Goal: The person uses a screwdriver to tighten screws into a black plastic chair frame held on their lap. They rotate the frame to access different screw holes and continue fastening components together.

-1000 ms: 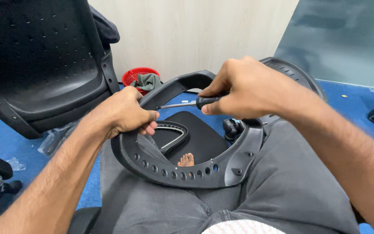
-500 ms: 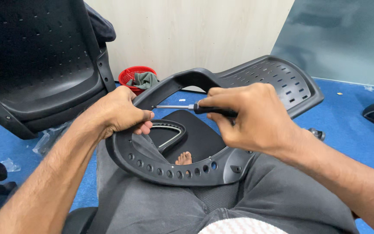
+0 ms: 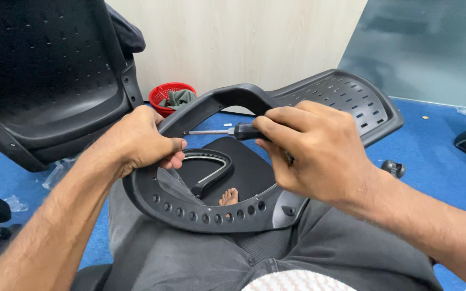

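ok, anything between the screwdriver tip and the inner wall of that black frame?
Nothing visible. The screwdriver, in the right hand, runs bare across the opening to the black chair frame beside the left hand.

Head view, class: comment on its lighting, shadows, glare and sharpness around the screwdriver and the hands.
Head view: soft, even indoor light; no hard shadows. Left hand and right hand are sharp; the screwdriver shaft shows a small bright glint. The black chair frame carries a dull sheen, and the wide lens enlarges the near forearms.
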